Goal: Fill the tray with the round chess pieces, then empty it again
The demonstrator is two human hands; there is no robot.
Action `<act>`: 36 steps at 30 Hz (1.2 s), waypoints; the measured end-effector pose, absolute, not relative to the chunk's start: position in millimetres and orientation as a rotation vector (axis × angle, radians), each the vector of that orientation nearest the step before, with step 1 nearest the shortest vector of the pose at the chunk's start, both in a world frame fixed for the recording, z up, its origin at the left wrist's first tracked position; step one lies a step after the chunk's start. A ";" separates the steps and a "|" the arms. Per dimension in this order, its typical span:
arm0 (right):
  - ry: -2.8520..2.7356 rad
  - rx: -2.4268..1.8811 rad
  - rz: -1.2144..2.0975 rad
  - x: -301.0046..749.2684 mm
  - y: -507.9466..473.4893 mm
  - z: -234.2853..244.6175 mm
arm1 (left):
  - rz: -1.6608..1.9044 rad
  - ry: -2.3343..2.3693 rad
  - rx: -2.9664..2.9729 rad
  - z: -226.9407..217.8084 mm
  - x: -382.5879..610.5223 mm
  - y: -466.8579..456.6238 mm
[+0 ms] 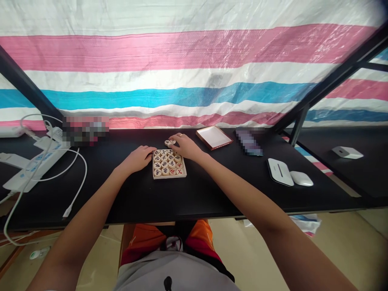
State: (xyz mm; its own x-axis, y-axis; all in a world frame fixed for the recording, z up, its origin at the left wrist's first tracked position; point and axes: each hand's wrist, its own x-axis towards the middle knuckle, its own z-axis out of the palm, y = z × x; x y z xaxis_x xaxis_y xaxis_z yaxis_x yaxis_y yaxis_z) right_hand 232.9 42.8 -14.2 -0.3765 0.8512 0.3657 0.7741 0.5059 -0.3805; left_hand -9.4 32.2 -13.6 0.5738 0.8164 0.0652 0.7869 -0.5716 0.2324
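Note:
A small square box [169, 177] stands on the black table, filled with rows of round wooden Chinese chess pieces [164, 164] marked in black and red. My left hand [138, 159] lies against its left side, with the fingertips at the far left corner. My right hand [186, 146] reaches over the far right corner. Its fingers are bent around a loose Chinese chess piece [171, 142] just behind the box. Another loose piece [167, 143] lies beside that one. The right hand hides part of the box's back right corner.
The box lid [214, 137] lies behind to the right, near a phone [250, 141]. A white mouse [301, 178] sits beside a flat white device [280, 171]. On the left are a power strip [36, 163] and white cables [83, 161]. Striped sheeting [188, 48] hangs behind.

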 end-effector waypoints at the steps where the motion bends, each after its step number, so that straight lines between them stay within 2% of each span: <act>1: -2.245 -1.351 0.199 231.1 46.5 -15.4 | 0.246 1.347 2.627 -13.6 -9.4 32.2; 9: -2.197 -1.404 0.266 237.6 53.0 -22.8 | 0.261 1.342 2.604 -12.4 -8.7 30.8; 14: -2.152 -1.215 0.280 254.5 24.5 -20.0 | 0.239 1.357 2.584 -11.8 -8.8 30.7; 20: -2.316 -0.897 0.141 264.7 -16.1 -13.6 | 0.261 1.330 2.606 -13.9 -9.5 33.3; 28: -2.523 -0.858 0.208 259.1 -23.8 -5.5 | 0.253 1.354 2.589 -11.1 -7.9 31.1; 36: -2.481 -0.926 0.242 259.9 -19.1 -11.6 | 0.274 1.345 2.601 -14.6 -9.3 31.5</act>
State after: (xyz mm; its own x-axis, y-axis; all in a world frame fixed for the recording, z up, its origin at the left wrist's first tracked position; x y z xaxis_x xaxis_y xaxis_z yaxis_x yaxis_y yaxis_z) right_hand 259.9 -19.1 -11.6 -0.6571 0.6550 0.3730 0.5704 0.7556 -0.3220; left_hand -9.3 31.5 -14.6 0.5689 0.8192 0.0721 0.7821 -0.5660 0.2606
